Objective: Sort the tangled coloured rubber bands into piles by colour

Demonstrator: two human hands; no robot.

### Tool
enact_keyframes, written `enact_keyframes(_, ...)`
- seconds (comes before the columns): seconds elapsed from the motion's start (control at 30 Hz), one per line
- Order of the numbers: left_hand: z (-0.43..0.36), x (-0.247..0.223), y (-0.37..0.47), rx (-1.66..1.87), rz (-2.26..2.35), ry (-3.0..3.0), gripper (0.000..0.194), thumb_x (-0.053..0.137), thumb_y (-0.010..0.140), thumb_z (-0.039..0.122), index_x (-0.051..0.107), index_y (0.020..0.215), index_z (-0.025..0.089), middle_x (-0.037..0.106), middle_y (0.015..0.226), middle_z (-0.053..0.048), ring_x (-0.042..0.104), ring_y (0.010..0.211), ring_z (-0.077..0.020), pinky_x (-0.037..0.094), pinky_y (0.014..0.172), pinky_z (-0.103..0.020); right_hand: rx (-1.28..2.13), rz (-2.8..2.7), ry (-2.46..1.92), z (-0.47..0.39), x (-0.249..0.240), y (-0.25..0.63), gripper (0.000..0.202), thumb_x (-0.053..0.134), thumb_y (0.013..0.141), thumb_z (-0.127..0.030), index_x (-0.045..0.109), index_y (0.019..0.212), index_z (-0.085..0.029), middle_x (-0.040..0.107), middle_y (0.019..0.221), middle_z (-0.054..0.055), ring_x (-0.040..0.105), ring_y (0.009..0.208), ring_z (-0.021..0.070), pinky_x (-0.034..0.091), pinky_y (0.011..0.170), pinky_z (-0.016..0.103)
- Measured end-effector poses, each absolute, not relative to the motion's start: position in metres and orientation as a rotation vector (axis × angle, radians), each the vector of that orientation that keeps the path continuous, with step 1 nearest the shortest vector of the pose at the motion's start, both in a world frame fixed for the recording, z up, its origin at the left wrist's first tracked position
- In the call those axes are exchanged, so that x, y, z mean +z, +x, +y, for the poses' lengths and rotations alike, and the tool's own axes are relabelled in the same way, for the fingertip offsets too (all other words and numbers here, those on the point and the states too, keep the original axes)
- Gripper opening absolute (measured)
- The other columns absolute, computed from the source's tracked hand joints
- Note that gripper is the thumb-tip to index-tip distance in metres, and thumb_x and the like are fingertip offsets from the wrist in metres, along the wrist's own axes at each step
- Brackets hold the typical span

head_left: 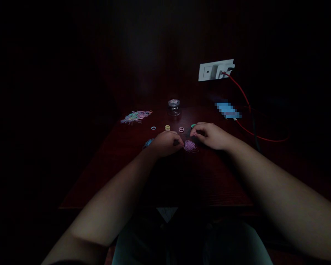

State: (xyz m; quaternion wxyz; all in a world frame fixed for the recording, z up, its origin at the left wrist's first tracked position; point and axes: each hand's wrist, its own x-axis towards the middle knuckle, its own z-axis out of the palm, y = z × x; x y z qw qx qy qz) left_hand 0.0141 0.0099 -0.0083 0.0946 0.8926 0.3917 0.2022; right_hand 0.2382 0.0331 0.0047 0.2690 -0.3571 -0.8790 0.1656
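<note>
On a dark red table lie small coloured rubber bands. My left hand (169, 144) is closed, fingertips pinched at the left edge of a purple pile (190, 146); what it holds is too small to name. To the right of that pile, my right hand (206, 134) has its thumb and forefinger curled near each other, with a tiny pinkish bit at the fingertips. Yellow bands (167, 127), pink bands (181, 129) and a blue band (153, 128) sit beyond my hands. Green bands (193, 126) are partly behind my right hand, and a blue pile (148, 143) is beside my left.
A mixed pile of bands (136, 116) lies at the back left. A clear round jar (174, 107) stands at the back middle. To the right are a blurred blue phone (228, 110), a red cable (242, 92) and a white wall socket (207, 71).
</note>
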Motion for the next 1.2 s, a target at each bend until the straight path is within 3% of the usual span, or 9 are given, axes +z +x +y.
enact_keyframes(0.2, 0.01, -0.009, 0.015, 0.602, 1.152, 2.663, 0.013, 0.06, 0.078, 0.022, 0.073, 0.081, 0.02, 0.07, 0.084, -0.001, 0.061, 0.078, -0.0137, 0.046, 0.074, -0.026, 0.641, -2.585, -1.149, 0.027, 0.014, 0.246, 0.009, 0.059, 0.073, -0.023, 0.065, 0.072, -0.017, 0.063, 0.067, 0.0, 0.053, 0.059, 0.0113, 0.038, 0.06, 0.024)
enact_keyframes(0.43, 0.008, -0.006, 0.013, 0.568, 1.213, 2.638, 0.012, 0.061, 0.077, 0.023, 0.073, 0.078, 0.02, 0.07, 0.083, -0.001, 0.061, 0.076, -0.0138, 0.046, 0.073, -0.026, 0.739, -2.708, -1.217, 0.021, 0.017, 0.243, 0.014, 0.066, 0.067, -0.024, 0.072, 0.079, -0.019, 0.065, 0.068, -0.001, 0.054, 0.058, 0.0124, 0.038, 0.055, 0.025)
enact_keyframes(0.83, 0.008, -0.008, 0.017, 0.577, 1.157, 2.662, 0.014, 0.058, 0.079, 0.023, 0.072, 0.078, 0.02, 0.07, 0.082, -0.001, 0.062, 0.077, -0.0141, 0.047, 0.074, -0.027, 0.857, -2.688, -1.08, 0.021, 0.017, 0.245, 0.007, 0.058, 0.067, -0.018, 0.064, 0.069, -0.018, 0.061, 0.063, -0.002, 0.051, 0.056, 0.0103, 0.036, 0.053, 0.023)
enact_keyframes(1.07, 0.008, -0.004, 0.013, 0.55, 1.184, 2.628, 0.013, 0.061, 0.077, 0.024, 0.073, 0.08, 0.02, 0.071, 0.085, -0.001, 0.063, 0.078, -0.0141, 0.047, 0.077, -0.028, 0.654, -2.528, -1.16, 0.027, 0.018, 0.248, 0.001, 0.058, 0.067, -0.019, 0.058, 0.067, -0.018, 0.06, 0.064, -0.002, 0.051, 0.057, 0.0104, 0.036, 0.057, 0.024)
enact_keyframes(1.2, 0.007, -0.004, 0.015, 0.529, 1.151, 2.636, 0.013, 0.06, 0.077, 0.022, 0.073, 0.08, 0.021, 0.072, 0.085, 0.0, 0.063, 0.078, -0.0138, 0.047, 0.078, -0.027, 0.565, -2.47, -1.242, 0.026, 0.01, 0.24, 0.008, 0.061, 0.07, -0.025, 0.059, 0.069, -0.018, 0.06, 0.063, -0.001, 0.051, 0.056, 0.0109, 0.035, 0.058, 0.024)
